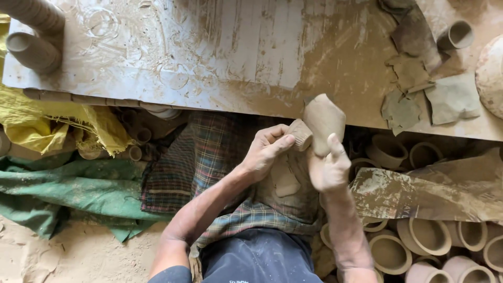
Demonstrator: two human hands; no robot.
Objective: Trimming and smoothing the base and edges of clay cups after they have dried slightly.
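A wide, clay-smeared grey work board [209,47] fills the frame from nine to three o'clock. Just below centre, the right hand [329,166] is clamped around a tall unfired brown clay cup [325,121]. At its nine o'clock, touching it, the left hand [266,149] pinches a small ridged brown clay piece [301,134].

From the hands [296,152], twelve o'clock is the most open way: the clay-smeared board [209,47] lies broad and bare in its middle. At ten o'clock, stacked clay cups [32,36] block its far corner; at two o'clock, torn clay scraps [419,84] and a lone cup [457,34] crowd it. Three to five o'clock is packed with open clay pots [419,238] and a muddy sheet [429,188]. Eight o'clock, sandy floor [63,257] lies open past green cloth [68,191].
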